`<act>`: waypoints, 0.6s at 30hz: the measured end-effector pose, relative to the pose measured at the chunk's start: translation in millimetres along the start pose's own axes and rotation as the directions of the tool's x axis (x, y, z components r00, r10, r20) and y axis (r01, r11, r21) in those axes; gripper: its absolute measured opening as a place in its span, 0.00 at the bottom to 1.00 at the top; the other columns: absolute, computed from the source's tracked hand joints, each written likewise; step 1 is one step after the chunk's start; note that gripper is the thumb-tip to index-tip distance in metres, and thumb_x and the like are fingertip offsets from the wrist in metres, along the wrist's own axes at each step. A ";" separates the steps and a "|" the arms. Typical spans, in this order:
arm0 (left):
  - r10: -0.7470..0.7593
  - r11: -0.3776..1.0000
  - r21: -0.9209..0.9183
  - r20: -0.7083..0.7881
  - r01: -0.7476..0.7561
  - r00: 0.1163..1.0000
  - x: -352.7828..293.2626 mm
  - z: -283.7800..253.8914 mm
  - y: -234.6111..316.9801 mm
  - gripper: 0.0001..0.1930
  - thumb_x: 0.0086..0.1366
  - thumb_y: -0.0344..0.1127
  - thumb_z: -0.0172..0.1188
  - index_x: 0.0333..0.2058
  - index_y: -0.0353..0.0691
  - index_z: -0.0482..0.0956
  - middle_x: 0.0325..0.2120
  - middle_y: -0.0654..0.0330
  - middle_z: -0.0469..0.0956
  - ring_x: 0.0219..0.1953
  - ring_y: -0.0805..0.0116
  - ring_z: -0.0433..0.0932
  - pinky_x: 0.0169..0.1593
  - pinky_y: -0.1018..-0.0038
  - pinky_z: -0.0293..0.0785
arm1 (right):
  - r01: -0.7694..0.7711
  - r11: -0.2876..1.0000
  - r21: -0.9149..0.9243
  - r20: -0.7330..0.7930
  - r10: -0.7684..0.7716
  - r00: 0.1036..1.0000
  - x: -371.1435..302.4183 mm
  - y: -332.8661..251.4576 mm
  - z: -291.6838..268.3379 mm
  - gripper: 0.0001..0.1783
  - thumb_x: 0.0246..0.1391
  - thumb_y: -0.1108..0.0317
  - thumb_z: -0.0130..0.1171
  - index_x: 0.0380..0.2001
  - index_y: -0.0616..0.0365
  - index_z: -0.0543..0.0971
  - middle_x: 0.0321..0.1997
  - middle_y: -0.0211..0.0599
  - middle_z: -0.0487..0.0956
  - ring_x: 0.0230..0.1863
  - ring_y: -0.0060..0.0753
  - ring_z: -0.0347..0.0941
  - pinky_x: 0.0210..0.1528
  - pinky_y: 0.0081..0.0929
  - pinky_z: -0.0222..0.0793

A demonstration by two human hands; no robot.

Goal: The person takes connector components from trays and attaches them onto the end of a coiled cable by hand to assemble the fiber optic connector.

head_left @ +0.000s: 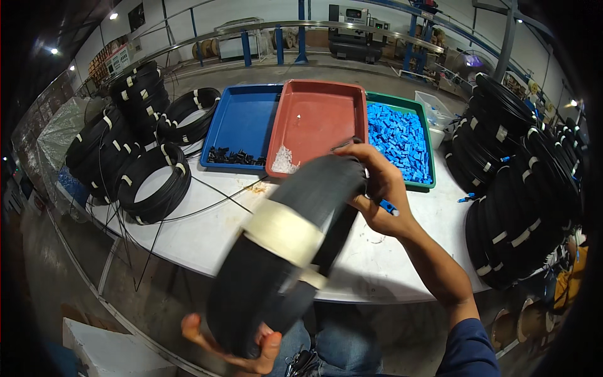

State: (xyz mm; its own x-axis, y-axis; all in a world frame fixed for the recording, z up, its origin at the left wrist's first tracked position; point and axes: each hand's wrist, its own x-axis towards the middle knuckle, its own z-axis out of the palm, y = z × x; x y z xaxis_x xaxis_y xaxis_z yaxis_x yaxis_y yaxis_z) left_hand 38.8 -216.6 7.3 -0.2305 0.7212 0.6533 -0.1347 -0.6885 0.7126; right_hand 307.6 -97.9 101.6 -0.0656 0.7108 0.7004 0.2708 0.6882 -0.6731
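A thick coil of black cable [251, 283], banded with cream tape [284, 232], is held tilted in front of me, over the table's near edge. My right hand [380, 188] grips its upper end, the thumb on the inner side. Beside that palm pokes out a small blue connector [389, 207], which looks like the cable's end fitting. Under the lower end, my left hand [245, 359] supports the coil with thumb and fingers round its edge. The coil is slightly blurred and hides part of the table behind it.
On the white table [402, 251] stand a blue tray [248, 119] with black pieces, a red tray [323, 119] with small clear pieces, and a green tray [422, 186] of blue connectors. Taped black coils are stacked left [155, 188] and right [512, 220]. Loose cable ends hang off the left edge.
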 end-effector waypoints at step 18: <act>0.556 0.584 0.108 0.669 -0.805 0.493 -14.2 0.9 -8.2 0.39 0.58 0.14 0.61 0.63 0.59 0.64 0.24 0.64 0.73 0.16 0.76 0.65 0.20 0.80 0.62 | 0.089 0.929 -0.359 0.469 0.098 0.878 -128.2 31.7 -95.8 0.50 0.40 0.77 0.77 0.69 0.57 0.66 0.69 0.49 0.71 0.68 0.53 0.70 0.69 0.41 0.67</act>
State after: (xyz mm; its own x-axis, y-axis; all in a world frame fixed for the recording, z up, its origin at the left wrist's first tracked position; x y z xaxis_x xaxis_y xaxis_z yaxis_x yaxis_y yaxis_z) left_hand 44.1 -221.1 -7.6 0.4563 0.0243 0.8895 0.2114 -0.9740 -0.0818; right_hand 416.5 -181.1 13.2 -0.4814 0.7594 0.4378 0.5909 0.6500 -0.4779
